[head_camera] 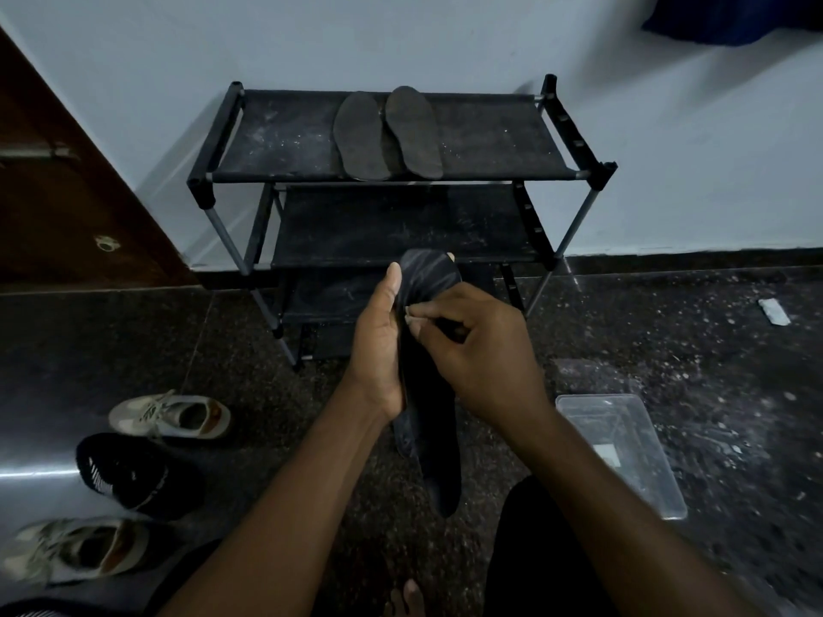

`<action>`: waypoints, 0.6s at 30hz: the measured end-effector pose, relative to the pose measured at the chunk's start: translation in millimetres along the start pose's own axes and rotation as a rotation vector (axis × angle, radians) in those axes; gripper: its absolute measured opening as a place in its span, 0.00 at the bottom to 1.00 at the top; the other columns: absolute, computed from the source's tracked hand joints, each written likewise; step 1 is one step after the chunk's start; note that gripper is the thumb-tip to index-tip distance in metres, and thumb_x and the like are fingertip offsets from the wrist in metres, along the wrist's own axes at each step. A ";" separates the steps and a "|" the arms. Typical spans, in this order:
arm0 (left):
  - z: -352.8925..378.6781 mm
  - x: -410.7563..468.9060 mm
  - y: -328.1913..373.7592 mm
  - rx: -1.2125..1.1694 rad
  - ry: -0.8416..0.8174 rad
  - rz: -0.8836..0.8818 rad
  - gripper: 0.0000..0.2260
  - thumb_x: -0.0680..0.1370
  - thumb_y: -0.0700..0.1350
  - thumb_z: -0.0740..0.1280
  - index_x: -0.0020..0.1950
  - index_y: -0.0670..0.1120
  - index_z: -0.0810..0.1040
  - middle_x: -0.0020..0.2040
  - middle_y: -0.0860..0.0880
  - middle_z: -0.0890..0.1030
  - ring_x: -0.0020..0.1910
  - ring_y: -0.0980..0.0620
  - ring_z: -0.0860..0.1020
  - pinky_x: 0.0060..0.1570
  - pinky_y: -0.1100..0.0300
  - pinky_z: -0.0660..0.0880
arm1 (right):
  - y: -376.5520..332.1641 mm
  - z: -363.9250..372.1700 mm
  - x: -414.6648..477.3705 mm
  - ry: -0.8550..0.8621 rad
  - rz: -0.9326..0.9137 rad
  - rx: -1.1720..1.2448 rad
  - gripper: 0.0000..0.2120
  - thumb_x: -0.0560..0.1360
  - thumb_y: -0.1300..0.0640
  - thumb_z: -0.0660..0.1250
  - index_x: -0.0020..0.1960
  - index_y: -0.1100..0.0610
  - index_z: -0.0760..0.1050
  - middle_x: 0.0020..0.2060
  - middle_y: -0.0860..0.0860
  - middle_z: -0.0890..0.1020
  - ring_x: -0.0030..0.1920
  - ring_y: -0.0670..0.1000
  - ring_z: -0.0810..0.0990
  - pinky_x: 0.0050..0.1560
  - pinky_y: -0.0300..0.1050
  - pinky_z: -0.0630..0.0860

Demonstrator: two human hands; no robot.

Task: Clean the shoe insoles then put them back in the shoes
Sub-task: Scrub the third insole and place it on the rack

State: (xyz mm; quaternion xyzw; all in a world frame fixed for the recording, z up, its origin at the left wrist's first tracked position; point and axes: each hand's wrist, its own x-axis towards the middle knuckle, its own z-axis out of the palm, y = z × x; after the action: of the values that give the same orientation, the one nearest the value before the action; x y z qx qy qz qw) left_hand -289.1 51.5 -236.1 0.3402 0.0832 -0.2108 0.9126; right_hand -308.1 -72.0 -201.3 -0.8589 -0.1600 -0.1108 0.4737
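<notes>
A long dark insole stands upright between my hands in front of the rack. My left hand holds its left side, thumb up along the edge and fingertips showing past the top. My right hand presses a dark cloth against the insole's face with curled fingers. Two more dark insoles lie side by side on the top shelf of the black shoe rack. Two light sneakers and a black shoe sit on the floor at the lower left.
A clear plastic tub sits on the dark speckled floor at the right. A small grey scrap lies further right. The rack stands against a pale wall, with a brown door to the left. My foot shows at the bottom edge.
</notes>
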 end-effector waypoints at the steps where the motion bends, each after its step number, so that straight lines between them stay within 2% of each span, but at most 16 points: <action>1: 0.1 -0.9 0.3 -0.013 -0.001 -0.009 0.31 0.83 0.65 0.57 0.69 0.41 0.80 0.74 0.32 0.71 0.75 0.36 0.69 0.79 0.41 0.60 | -0.6 0.1 -0.9 -0.019 -0.006 -0.002 0.06 0.76 0.59 0.73 0.53 0.54 0.86 0.46 0.42 0.83 0.47 0.39 0.82 0.50 0.41 0.80; 3: 3.2 -5.2 2.2 -0.034 0.000 -0.021 0.32 0.83 0.65 0.55 0.63 0.41 0.84 0.71 0.32 0.74 0.74 0.36 0.71 0.78 0.43 0.62 | -0.1 -0.3 -2.4 -0.046 -0.010 -0.022 0.06 0.76 0.58 0.73 0.51 0.53 0.86 0.45 0.41 0.83 0.46 0.40 0.82 0.49 0.42 0.80; 6: 2.6 -3.8 -0.4 -0.008 0.017 0.019 0.30 0.84 0.64 0.57 0.70 0.41 0.79 0.73 0.32 0.72 0.75 0.36 0.70 0.78 0.41 0.62 | 2.4 -1.8 -1.8 -0.007 0.003 -0.045 0.05 0.75 0.58 0.73 0.49 0.52 0.86 0.44 0.41 0.83 0.44 0.40 0.82 0.47 0.44 0.80; 7: 2.3 -3.2 -1.0 -0.004 0.019 0.034 0.29 0.84 0.63 0.58 0.72 0.41 0.78 0.73 0.33 0.73 0.74 0.37 0.72 0.77 0.41 0.64 | 2.9 -1.5 -1.1 0.014 0.001 -0.051 0.05 0.75 0.59 0.73 0.49 0.53 0.86 0.44 0.41 0.82 0.44 0.40 0.82 0.47 0.44 0.80; 9: 1.5 -1.7 -2.4 0.012 0.063 0.043 0.28 0.84 0.62 0.57 0.68 0.42 0.81 0.67 0.36 0.79 0.68 0.40 0.78 0.71 0.46 0.73 | 2.1 -0.6 0.0 0.035 -0.006 -0.055 0.05 0.76 0.59 0.73 0.50 0.53 0.86 0.44 0.41 0.82 0.45 0.41 0.82 0.48 0.45 0.81; 10: 0.2 -1.1 -2.9 0.016 0.065 0.042 0.28 0.84 0.63 0.57 0.67 0.41 0.81 0.66 0.37 0.80 0.67 0.40 0.79 0.71 0.46 0.73 | 1.4 -0.1 0.2 0.030 -0.009 -0.046 0.05 0.76 0.59 0.73 0.51 0.53 0.86 0.45 0.42 0.82 0.45 0.41 0.82 0.48 0.46 0.81; 13: -0.1 -4.1 0.9 -0.011 0.027 -0.001 0.32 0.83 0.65 0.59 0.69 0.38 0.79 0.71 0.33 0.75 0.72 0.37 0.74 0.76 0.43 0.66 | 0.6 0.2 -1.6 -0.030 -0.017 -0.029 0.06 0.76 0.58 0.73 0.51 0.53 0.86 0.45 0.42 0.82 0.45 0.41 0.82 0.47 0.46 0.81; 16: 0.1 -2.7 1.0 -0.012 0.030 -0.011 0.32 0.83 0.64 0.58 0.73 0.38 0.75 0.73 0.32 0.72 0.73 0.36 0.72 0.76 0.43 0.65 | 2.8 -1.3 -2.6 -0.050 -0.004 -0.045 0.05 0.76 0.57 0.73 0.50 0.52 0.86 0.44 0.42 0.83 0.44 0.41 0.82 0.46 0.47 0.81; 18: -1.6 -1.0 -1.7 -0.001 0.034 0.009 0.29 0.84 0.63 0.57 0.70 0.41 0.79 0.70 0.35 0.77 0.70 0.40 0.77 0.72 0.45 0.71 | 4.4 -2.6 -1.4 0.003 0.012 -0.041 0.05 0.75 0.58 0.73 0.50 0.53 0.86 0.44 0.42 0.83 0.45 0.41 0.82 0.47 0.45 0.81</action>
State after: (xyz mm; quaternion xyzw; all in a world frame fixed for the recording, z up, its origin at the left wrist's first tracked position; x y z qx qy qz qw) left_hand -290.8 51.7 -238.0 0.3438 0.0971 -0.2011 0.9121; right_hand -307.8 -76.7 -203.8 -0.8694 -0.1517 -0.1124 0.4567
